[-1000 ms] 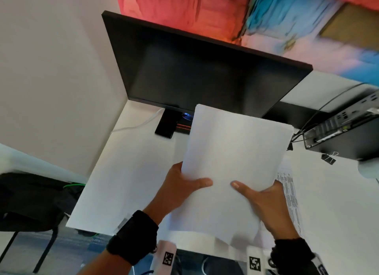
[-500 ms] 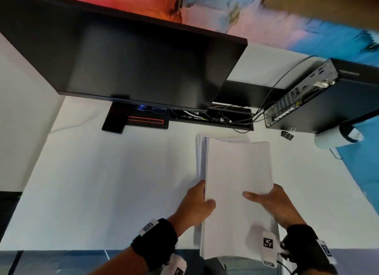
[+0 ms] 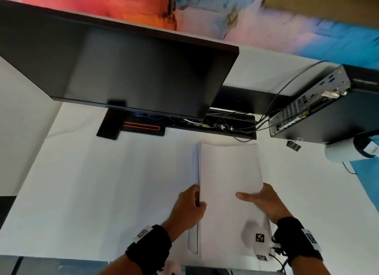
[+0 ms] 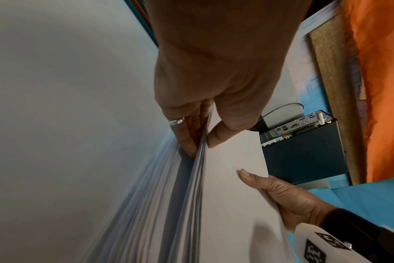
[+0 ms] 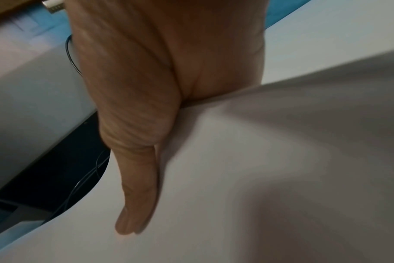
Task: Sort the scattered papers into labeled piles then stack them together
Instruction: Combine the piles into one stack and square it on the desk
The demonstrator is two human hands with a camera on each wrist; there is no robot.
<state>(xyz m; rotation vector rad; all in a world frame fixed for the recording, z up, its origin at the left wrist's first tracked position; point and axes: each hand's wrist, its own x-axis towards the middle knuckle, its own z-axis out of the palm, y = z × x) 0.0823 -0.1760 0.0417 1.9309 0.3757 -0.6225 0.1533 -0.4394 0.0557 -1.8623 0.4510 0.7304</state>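
Observation:
A thick stack of white papers [image 3: 229,176] is held over the white desk [image 3: 102,182] in front of the monitor, its blank top sheet facing up. My left hand [image 3: 189,207] pinches the stack's left edge, thumb on top and fingers underneath, as the left wrist view shows with the left hand [image 4: 198,135] and the stack's fanned edge [image 4: 198,178]. My right hand [image 3: 264,203] grips the right edge, thumb lying across the top sheet and fingers hidden below. In the right wrist view the thumb of my right hand [image 5: 135,186] lies flat on the paper [image 5: 259,178].
A black monitor [image 3: 127,73] on its stand [image 3: 131,127] fills the back of the desk. A black desktop computer [image 3: 320,110] with cables [image 3: 242,125] stands at the right, with a binder clip [image 3: 294,144] and a paper roll [image 3: 344,149] beside it.
The papers came down from a raised tilt in front of the monitor to a squared stack low over the desk. Both hands shifted to its side edges.

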